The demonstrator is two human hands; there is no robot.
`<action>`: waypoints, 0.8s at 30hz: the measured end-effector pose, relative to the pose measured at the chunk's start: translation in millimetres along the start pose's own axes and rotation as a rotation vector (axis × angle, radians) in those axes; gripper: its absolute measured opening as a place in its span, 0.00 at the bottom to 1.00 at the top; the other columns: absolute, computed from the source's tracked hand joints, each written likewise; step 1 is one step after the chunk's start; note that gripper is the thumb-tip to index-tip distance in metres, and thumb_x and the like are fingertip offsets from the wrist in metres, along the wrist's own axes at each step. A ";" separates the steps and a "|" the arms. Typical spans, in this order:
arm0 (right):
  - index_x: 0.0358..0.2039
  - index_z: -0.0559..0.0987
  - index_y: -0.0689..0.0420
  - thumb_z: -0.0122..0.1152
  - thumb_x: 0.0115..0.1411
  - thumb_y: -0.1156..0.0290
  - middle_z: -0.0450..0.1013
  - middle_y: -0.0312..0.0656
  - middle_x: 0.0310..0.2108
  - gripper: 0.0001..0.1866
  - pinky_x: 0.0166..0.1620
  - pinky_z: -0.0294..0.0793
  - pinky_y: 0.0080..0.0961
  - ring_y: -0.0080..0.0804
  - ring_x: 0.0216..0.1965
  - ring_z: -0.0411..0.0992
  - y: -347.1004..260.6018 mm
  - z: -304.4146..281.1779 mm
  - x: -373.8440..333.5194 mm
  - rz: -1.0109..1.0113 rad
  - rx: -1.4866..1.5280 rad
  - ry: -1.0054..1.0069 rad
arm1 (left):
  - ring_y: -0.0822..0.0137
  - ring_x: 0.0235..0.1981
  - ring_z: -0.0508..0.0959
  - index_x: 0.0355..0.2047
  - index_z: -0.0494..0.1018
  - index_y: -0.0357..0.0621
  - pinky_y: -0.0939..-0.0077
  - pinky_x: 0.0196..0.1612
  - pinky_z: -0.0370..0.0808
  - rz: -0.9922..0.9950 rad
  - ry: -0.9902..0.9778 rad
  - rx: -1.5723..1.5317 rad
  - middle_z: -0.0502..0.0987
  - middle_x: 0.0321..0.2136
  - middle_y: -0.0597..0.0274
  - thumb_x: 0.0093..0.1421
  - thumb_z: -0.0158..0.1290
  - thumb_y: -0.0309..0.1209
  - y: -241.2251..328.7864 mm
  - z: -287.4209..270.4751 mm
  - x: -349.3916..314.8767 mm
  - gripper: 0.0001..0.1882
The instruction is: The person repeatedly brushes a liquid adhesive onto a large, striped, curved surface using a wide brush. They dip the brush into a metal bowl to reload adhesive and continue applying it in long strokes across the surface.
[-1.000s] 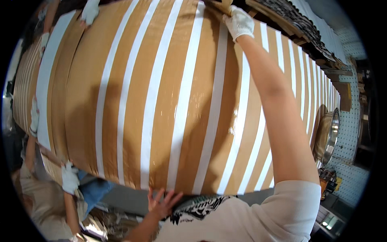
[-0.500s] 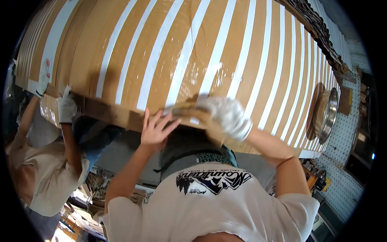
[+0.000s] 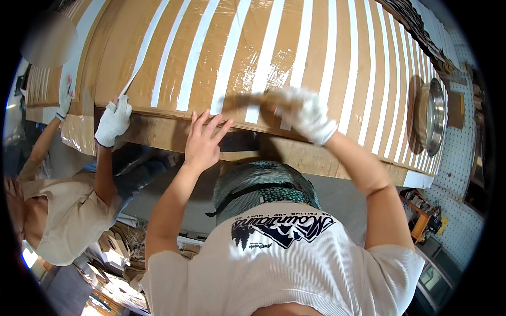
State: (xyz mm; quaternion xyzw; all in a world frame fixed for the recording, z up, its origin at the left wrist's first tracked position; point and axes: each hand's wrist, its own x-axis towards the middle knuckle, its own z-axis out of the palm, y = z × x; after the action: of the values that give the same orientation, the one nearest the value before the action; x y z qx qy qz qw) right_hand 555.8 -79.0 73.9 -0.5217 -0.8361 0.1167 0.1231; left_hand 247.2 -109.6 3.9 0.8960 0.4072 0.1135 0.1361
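Observation:
A large cardboard surface (image 3: 211, 63) with white strips running across it lies in front of me. My bare left hand (image 3: 204, 142) rests at its near edge, fingers spread over the rim, holding nothing. My right hand (image 3: 305, 113), in a white glove, is closed on a long brown thing (image 3: 253, 100) just above the strips. Motion smears that thing too much to name it. The brown thing points left, toward my left fingertips.
A co-worker at left has white-gloved hands (image 3: 113, 122) at the cardboard; one pinches the loose end of a white strip (image 3: 138, 63). A shiny metal bowl (image 3: 435, 117) stands at the right end. Stacked dark sheets (image 3: 416, 31) line the far right edge.
My right hand has swung up from the near edge onto the surface with the brown thing. The co-worker's nearer hand has moved right and now pulls up a strip end.

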 end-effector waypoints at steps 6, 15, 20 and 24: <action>0.42 0.78 0.51 0.57 0.59 0.64 0.75 0.44 0.34 0.12 0.34 0.77 0.35 0.42 0.33 0.76 71.6 -16.7 -14.5 0.291 -0.280 0.254 | 0.48 0.67 0.57 0.64 0.64 0.74 0.37 0.69 0.47 0.071 -0.031 -0.007 0.65 0.61 0.59 0.46 0.55 0.24 31.7 -0.2 4.3 0.43; 0.47 0.77 0.47 0.65 0.56 0.58 0.76 0.41 0.35 0.18 0.38 0.78 0.37 0.42 0.36 0.78 82.1 -46.5 6.5 0.383 -0.067 -0.071 | 0.48 0.55 0.65 0.57 0.73 0.66 0.33 0.67 0.49 0.079 0.012 0.031 0.68 0.55 0.60 0.41 0.56 0.28 60.7 17.3 42.5 0.38; 0.41 0.75 0.51 0.64 0.57 0.51 0.76 0.42 0.31 0.20 0.31 0.79 0.32 0.39 0.34 0.79 193.7 -58.4 107.7 0.496 -0.319 0.021 | 0.50 0.54 0.66 0.56 0.74 0.67 0.32 0.64 0.54 0.108 -0.033 0.099 0.69 0.53 0.61 0.43 0.56 0.31 55.5 16.3 48.0 0.35; 0.40 0.78 0.53 0.63 0.58 0.53 0.78 0.46 0.35 0.18 0.39 0.80 0.36 0.45 0.37 0.79 279.9 -79.5 204.8 0.593 -0.191 0.044 | 0.54 0.57 0.62 0.57 0.72 0.75 0.33 0.64 0.54 0.047 -0.121 0.115 0.64 0.57 0.70 0.42 0.59 0.35 54.6 19.2 40.2 0.36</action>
State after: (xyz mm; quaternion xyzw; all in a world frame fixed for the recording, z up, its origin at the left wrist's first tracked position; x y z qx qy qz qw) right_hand 730.9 230.8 75.5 -0.7544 -0.6518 0.0573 0.0522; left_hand 317.2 -116.5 8.0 0.9169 0.3828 0.0387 0.1060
